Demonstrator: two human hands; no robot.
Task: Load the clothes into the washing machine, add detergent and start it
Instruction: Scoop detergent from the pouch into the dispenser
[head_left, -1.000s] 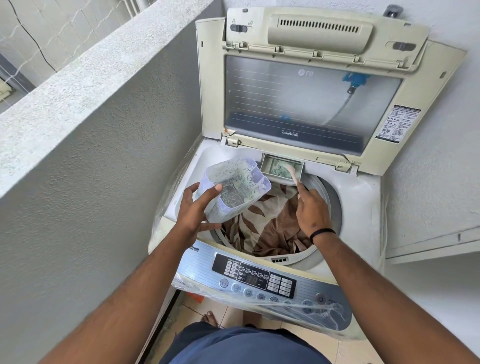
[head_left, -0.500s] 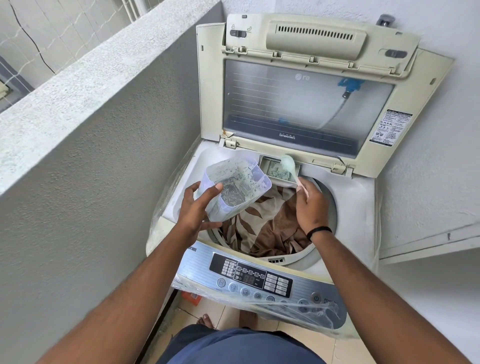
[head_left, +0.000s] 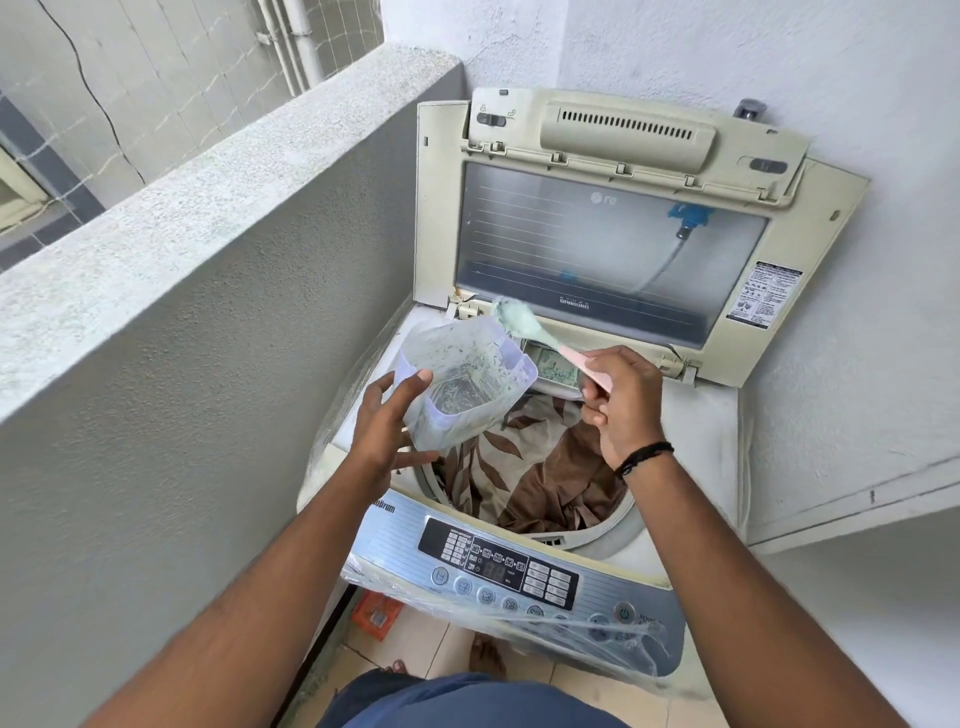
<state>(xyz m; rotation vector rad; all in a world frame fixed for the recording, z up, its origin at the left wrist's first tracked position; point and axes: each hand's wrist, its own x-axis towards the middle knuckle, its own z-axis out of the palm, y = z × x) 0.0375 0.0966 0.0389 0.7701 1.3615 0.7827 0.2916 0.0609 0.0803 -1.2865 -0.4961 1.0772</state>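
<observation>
Fingers (head_left: 597, 410) of your right hand (head_left: 621, 402) are curled and clamped on the pink handle of the spoon (head_left: 540, 335); its bowl, coated in pale green detergent, sits raised above the rim of the container (head_left: 462, 384). Your left hand (head_left: 387, 431) grips that clear plastic container from the side, thumb on its front wall, tilted over the washing machine (head_left: 696, 431). Brown patterned clothes (head_left: 540, 473) fill the drum below both hands. Behind the spoon, the detergent drawer (head_left: 556, 366) holds green powder. With the lid (head_left: 613, 234) standing upright, the control panel (head_left: 498, 564) faces you under plastic wrap.
</observation>
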